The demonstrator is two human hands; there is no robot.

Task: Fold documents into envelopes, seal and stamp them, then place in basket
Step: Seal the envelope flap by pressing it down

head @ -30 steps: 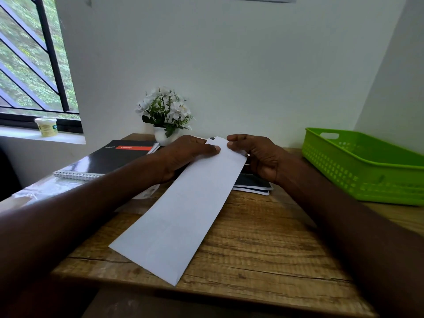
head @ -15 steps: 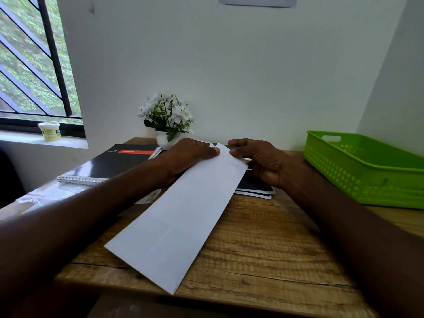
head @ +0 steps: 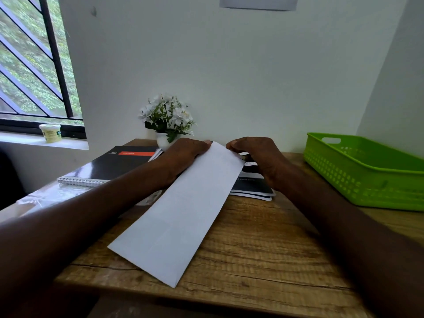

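A long white paper envelope (head: 181, 216), smooth and rectangular, lies slanted on the wooden table (head: 263, 255) with rough grain, its near corner at 6 o'clock. At its far end the left hand (head: 183, 154) and the right hand (head: 259, 154) each pinch one corner with curled fingers. At 3 o'clock stands a green plastic basket (head: 367, 171) with a perforated wall. At 10 o'clock lies a glossy black spiral notebook (head: 114, 164); at 12 o'clock, white flowers (head: 167, 115) before a plain white wall (head: 229, 65).

Both hands' fingertips hide behind the envelope (head: 181, 210); basket (head: 367, 180) cut off right
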